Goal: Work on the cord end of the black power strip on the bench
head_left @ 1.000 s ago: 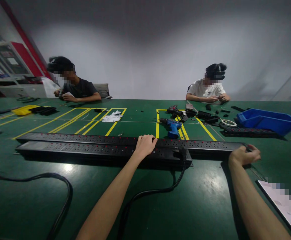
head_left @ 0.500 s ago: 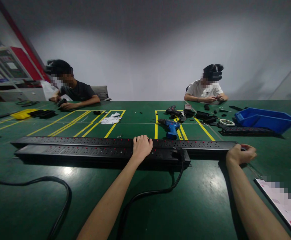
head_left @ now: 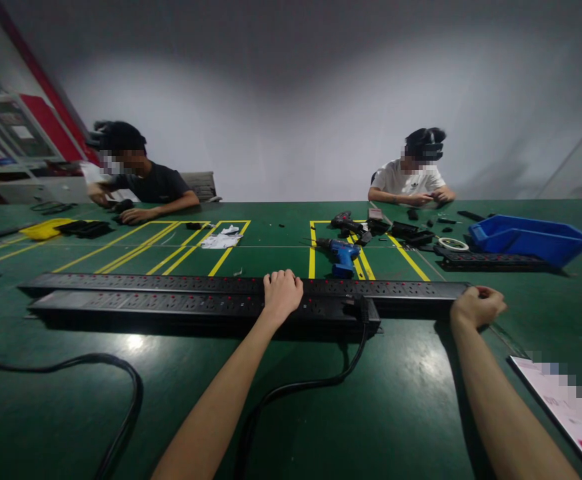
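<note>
Black casings with rows of sockets and small red marks make up two long power strips lying side by side across the green table (head_left: 191,413). The far strip (head_left: 401,291) reaches further right than the near strip (head_left: 151,305), whose right end carries a plugged-in black cable (head_left: 311,383) that curves down toward the lower edge. The left hand (head_left: 283,295) lies palm down across the far strip near its middle, fingers bent and close together over the top. The right hand (head_left: 478,307) is curled at the far strip's right end, the fingers folded narrow. Their undersides are hidden, so I cannot tell whether either one truly grips the strip. Another black cable (head_left: 121,363) snakes along the table at left. Beyond the strips lie a blue cordless drill (head_left: 341,255), some white papers (head_left: 223,238) and, farther right, a blue bin (head_left: 531,239). Across the table sit a person in a dark shirt (head_left: 158,180) and a person in a white shirt (head_left: 411,183).
</note>
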Action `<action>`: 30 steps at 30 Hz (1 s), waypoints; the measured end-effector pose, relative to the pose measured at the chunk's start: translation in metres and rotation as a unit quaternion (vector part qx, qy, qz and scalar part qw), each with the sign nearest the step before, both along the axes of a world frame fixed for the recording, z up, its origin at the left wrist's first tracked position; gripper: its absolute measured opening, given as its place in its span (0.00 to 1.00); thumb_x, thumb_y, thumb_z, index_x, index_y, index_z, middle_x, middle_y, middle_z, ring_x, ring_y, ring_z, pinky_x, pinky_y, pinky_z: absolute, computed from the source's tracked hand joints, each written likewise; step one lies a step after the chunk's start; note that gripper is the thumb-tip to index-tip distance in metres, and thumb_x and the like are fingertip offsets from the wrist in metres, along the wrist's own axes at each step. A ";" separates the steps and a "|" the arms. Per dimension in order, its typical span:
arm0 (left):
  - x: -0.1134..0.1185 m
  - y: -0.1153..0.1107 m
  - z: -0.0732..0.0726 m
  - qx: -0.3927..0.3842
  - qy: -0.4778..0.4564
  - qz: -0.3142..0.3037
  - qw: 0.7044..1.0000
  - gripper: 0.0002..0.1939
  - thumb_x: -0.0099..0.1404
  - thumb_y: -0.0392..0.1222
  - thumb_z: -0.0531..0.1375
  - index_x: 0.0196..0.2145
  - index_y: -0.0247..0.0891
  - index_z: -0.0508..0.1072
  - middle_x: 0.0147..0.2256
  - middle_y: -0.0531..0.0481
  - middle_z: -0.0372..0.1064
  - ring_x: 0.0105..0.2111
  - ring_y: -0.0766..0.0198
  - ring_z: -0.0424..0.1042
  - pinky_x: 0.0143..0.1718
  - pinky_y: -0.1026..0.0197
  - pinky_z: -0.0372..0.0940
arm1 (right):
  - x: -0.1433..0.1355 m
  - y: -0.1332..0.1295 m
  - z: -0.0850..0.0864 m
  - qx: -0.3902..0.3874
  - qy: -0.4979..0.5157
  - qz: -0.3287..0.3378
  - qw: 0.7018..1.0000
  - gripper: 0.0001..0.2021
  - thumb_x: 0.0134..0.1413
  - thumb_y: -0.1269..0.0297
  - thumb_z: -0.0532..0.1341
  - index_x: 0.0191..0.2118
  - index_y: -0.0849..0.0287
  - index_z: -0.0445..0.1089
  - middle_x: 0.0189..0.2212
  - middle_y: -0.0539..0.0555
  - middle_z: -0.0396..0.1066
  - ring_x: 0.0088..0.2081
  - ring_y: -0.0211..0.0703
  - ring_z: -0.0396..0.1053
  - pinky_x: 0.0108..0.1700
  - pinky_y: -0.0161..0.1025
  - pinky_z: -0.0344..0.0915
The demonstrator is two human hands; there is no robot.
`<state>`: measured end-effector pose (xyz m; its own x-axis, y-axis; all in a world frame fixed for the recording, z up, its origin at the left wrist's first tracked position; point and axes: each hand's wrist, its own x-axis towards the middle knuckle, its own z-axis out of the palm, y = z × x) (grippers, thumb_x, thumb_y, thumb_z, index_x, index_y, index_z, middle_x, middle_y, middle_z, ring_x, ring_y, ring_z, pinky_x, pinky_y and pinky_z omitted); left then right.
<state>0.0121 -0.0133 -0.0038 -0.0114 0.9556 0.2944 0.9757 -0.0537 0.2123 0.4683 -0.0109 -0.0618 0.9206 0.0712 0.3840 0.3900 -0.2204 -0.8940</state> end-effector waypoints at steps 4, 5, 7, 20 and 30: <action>-0.001 0.000 0.000 0.004 0.001 -0.008 1.000 0.17 0.71 0.48 0.48 0.42 0.38 0.74 0.44 0.40 0.73 0.49 0.49 0.67 0.54 0.47 0.54 | -0.002 0.001 -0.001 -0.009 0.006 0.037 0.999 0.08 0.45 0.66 0.57 0.35 0.55 0.64 0.39 0.55 0.62 0.49 0.55 0.65 0.58 0.51 0.59; -0.001 0.000 0.000 0.006 0.004 -0.009 1.000 0.17 0.71 0.48 0.48 0.42 0.38 0.74 0.43 0.40 0.73 0.49 0.49 0.68 0.54 0.47 0.54 | -0.001 0.001 -0.001 -0.007 0.005 0.044 0.999 0.08 0.46 0.67 0.56 0.36 0.55 0.65 0.39 0.55 0.62 0.50 0.54 0.65 0.58 0.50 0.58; -0.001 0.000 0.000 0.008 0.010 -0.010 1.000 0.17 0.71 0.48 0.48 0.41 0.38 0.73 0.43 0.40 0.73 0.49 0.49 0.68 0.54 0.47 0.54 | 0.000 0.003 -0.002 0.000 0.002 0.053 0.999 0.09 0.46 0.68 0.56 0.36 0.56 0.65 0.39 0.55 0.61 0.50 0.54 0.64 0.59 0.49 0.57; -0.001 -0.001 0.004 -0.001 0.016 -0.018 1.000 0.18 0.72 0.47 0.46 0.43 0.36 0.72 0.45 0.38 0.72 0.49 0.48 0.67 0.54 0.45 0.54 | 0.004 0.004 -0.005 -0.006 -0.046 0.074 0.996 0.08 0.47 0.71 0.53 0.33 0.57 0.68 0.32 0.54 0.57 0.50 0.52 0.61 0.58 0.46 0.55; -0.001 0.000 0.002 0.001 0.018 -0.012 1.000 0.18 0.72 0.48 0.47 0.42 0.38 0.73 0.45 0.38 0.73 0.49 0.49 0.67 0.54 0.45 0.54 | 0.009 0.008 -0.007 -0.006 -0.029 0.075 0.997 0.09 0.47 0.70 0.54 0.34 0.58 0.70 0.35 0.54 0.58 0.48 0.50 0.62 0.58 0.43 0.55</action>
<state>0.0110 -0.0133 -0.0022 0.0217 0.9548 0.2964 0.9814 -0.0769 0.1761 0.4776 -0.0032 -0.0692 0.8759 0.2111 0.4339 0.4696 -0.1658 -0.8672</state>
